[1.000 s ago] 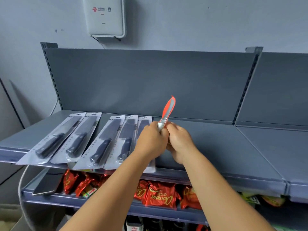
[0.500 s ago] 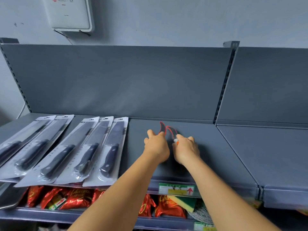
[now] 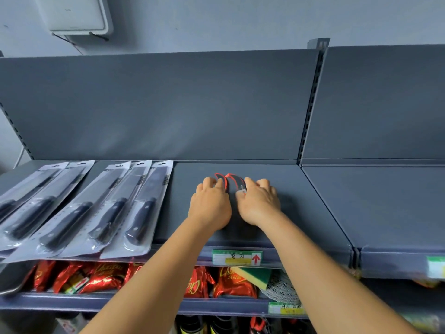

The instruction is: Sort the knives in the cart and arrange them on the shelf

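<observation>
Five packaged knives (image 3: pixel 101 203) already lie at nine o'clock on the shelf (image 3: pixel 313 213), while the left hand (image 3: pixel 210 203) and right hand (image 3: pixel 258 204), fingers curled, each set down a small red-edged knife (image 3: pixel 232 182); the cart is unseen.

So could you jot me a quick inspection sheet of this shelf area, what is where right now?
Surface: grey metal upper shelf, bare on its right part.
Job's things: five black-handled knives in clear blister packs lie side by side at the left; two small red-edged knife blades lie flat in the middle.
Clutter: red foil snack bags and a yellow-green sponge on the lower shelf.
Grips: left hand and right hand rest on the small knives, fingers over the handles; the exact hold is hidden.
Cables: thin dark cables under the white wall box.
Surroundings: grey back panel; green price tag on the shelf edge.
</observation>
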`<state>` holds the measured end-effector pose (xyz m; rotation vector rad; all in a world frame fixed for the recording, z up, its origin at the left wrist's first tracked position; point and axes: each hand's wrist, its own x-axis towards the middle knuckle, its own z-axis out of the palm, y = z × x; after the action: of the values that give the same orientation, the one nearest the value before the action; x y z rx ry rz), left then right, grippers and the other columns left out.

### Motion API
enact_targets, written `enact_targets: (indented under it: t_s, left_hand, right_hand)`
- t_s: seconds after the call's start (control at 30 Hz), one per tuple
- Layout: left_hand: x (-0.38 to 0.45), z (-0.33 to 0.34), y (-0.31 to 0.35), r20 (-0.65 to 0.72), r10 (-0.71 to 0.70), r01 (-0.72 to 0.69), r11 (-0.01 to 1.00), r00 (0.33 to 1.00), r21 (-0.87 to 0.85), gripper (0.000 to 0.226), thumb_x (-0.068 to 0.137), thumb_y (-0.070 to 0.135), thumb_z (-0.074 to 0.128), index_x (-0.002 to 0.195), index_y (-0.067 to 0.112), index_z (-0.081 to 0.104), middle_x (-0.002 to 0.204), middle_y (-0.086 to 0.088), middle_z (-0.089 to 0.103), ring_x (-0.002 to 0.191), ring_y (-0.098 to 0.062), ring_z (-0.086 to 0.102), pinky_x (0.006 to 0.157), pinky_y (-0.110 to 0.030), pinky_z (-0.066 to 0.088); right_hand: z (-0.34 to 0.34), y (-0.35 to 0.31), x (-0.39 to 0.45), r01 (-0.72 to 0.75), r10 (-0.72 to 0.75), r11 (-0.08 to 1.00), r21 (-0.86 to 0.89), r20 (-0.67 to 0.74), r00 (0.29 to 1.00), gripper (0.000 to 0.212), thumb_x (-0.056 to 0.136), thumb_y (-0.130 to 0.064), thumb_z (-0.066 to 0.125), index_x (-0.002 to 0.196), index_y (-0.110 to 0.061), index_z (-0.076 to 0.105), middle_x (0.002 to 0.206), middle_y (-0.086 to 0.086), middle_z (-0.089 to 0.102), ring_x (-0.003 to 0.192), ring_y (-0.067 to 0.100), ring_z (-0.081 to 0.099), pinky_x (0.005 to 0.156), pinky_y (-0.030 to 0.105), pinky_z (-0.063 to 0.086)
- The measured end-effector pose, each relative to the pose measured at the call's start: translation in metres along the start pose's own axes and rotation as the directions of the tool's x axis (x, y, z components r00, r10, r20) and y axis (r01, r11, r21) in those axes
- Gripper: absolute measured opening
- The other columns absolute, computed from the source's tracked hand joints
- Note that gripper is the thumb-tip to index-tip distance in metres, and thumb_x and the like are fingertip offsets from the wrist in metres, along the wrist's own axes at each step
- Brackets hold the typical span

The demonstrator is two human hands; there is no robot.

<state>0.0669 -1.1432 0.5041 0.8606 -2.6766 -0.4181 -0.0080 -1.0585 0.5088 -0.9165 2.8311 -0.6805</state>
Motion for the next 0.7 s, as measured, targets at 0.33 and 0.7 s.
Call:
enact_targets:
  t_s: [0.33, 0.7]
  left_hand:
    - [-0.098, -0.009, 0.019, -0.066, 0.411, -0.416, 0.904, 0.909, -0.097, 0.047, 0.097, 0.018, 0.04, 0.143, 0.013, 0.034, 0.144, -0.001, 0.04, 0.129, -0.021, 0.037, 0.101, -0.032, 0.035]
    - [-0.212, 0.073, 0.054, 0.267, 0.709, -0.693, 0.701, 0.653, -0.169, 0.05, 0.097, 0.023, 0.04, 0.145, 0.013, 0.03, 0.148, -0.002, 0.034, 0.132, -0.021, 0.036, 0.108, -0.031, 0.03]
  right_hand:
    - [-0.02, 0.025, -0.125, -0.046, 0.054, 0.998, 0.043, -0.203, 0.978, 0.052, 0.101, -0.039, 0.027, 0.15, -0.024, 0.021, 0.153, -0.002, 0.023, 0.137, 0.024, 0.023, 0.111, 0.037, 0.021]
    - [0.034, 0.117, -0.285, -0.482, 0.487, 0.873, 0.071, -0.177, 0.855, 0.054, 0.1, -0.04, 0.031, 0.15, -0.023, 0.022, 0.154, -0.003, 0.023, 0.14, 0.022, 0.02, 0.114, 0.037, 0.018]
